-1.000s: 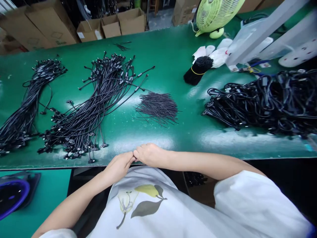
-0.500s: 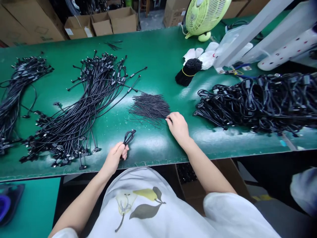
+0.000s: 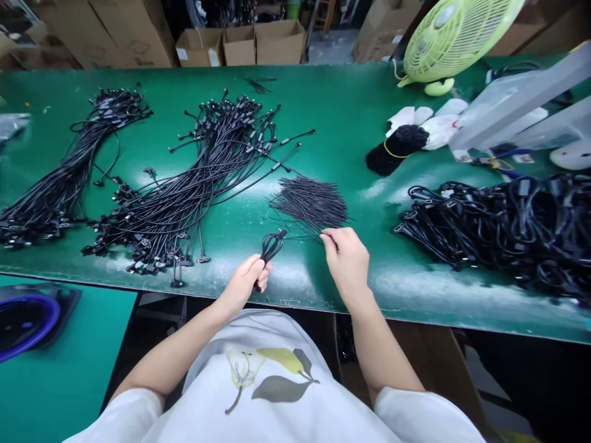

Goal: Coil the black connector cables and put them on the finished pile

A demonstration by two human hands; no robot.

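A short black cable (image 3: 271,246), folded into loops, is gripped in my left hand (image 3: 247,280) near the table's front edge. My right hand (image 3: 347,261) pinches one end of a thin black twist tie (image 3: 302,237), which stretches left toward the looped cable. Just beyond my right hand lies a loose pile of black twist ties (image 3: 314,200). To the left, a large bunch of unfolded black cables (image 3: 184,184) with plugs at both ends is spread out.
Another cable bunch (image 3: 92,154) lies farther left. A heap of looped cables (image 3: 498,221) covers the right side. A banded bundle of black ties (image 3: 397,147), white rolls (image 3: 438,126) and a green fan (image 3: 457,40) stand at the back right of the green table (image 3: 332,104).
My right hand has drawn a twist tie off the pile's edge toward me. My left hand has lifted the looped cable closer to it. The view has shifted left.
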